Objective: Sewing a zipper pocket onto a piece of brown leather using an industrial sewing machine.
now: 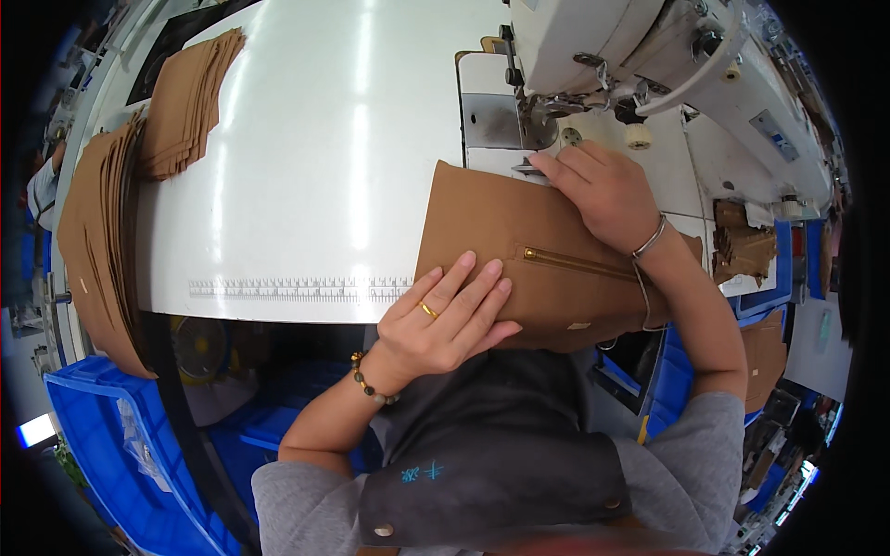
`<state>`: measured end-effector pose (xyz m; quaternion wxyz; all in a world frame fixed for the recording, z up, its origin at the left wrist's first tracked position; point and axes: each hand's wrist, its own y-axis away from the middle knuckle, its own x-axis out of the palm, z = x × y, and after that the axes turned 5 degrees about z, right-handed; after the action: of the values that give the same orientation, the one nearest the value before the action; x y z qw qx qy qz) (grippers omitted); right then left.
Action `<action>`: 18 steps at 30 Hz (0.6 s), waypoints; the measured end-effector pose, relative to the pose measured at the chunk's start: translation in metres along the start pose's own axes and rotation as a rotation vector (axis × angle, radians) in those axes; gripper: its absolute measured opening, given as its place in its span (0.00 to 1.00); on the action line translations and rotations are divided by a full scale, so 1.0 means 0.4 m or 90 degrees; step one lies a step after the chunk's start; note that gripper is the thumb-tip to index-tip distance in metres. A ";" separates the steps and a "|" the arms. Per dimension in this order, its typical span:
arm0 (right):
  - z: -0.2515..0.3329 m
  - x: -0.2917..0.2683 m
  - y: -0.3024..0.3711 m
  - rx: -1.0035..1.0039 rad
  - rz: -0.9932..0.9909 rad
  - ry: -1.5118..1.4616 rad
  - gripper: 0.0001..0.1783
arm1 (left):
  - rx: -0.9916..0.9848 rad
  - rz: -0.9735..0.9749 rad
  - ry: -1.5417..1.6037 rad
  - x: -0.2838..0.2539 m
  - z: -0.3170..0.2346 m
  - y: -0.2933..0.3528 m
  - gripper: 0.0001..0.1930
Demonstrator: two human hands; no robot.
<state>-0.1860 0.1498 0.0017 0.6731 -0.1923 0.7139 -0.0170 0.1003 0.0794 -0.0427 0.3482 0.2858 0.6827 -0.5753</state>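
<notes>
A brown fabric panel [482, 218] with a brass-toned zipper [579, 262] set into it lies over the front edge of the white table and hangs toward my lap. My left hand [436, 320] rests on its left part, fingers stretched out flat. Above its far edge, my right hand [603, 190] is closed around small metal thread snips [526, 168]; only their pointed end shows beside the thumb. The snips are close to the presser-foot area of a white sewing machine [593, 56]. A thin cord [646, 296] crosses the panel below my right wrist.
Brown fabric pieces lie stacked at the far left [190, 107], and a longer stack [97, 241] droops over the table's left edge. A printed ruler [297, 289] runs along the front edge. A blue crate [120, 454] stands at lower left; brown scraps [742, 243] lie right.
</notes>
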 end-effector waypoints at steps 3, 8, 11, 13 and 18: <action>-0.009 -0.023 0.056 0.129 0.041 0.003 0.20 | 0.003 -0.002 -0.001 -0.001 0.001 0.001 0.21; -0.061 -0.147 0.277 0.300 0.041 0.038 0.22 | 0.010 0.020 -0.021 -0.001 0.001 0.007 0.20; -0.066 -0.200 0.418 0.413 0.063 0.090 0.23 | 0.032 0.021 -0.020 0.000 0.002 0.004 0.20; -0.057 -0.216 0.478 0.483 0.103 0.095 0.23 | 0.024 0.036 -0.043 0.000 0.002 0.001 0.20; -0.042 -0.164 0.423 0.395 -0.106 0.043 0.16 | 0.036 0.052 -0.034 -0.004 0.000 -0.006 0.19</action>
<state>-0.2434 0.3222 0.0181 0.6718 -0.0345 0.6786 -0.2951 0.0993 0.0791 -0.0400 0.3812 0.3078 0.6447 -0.5867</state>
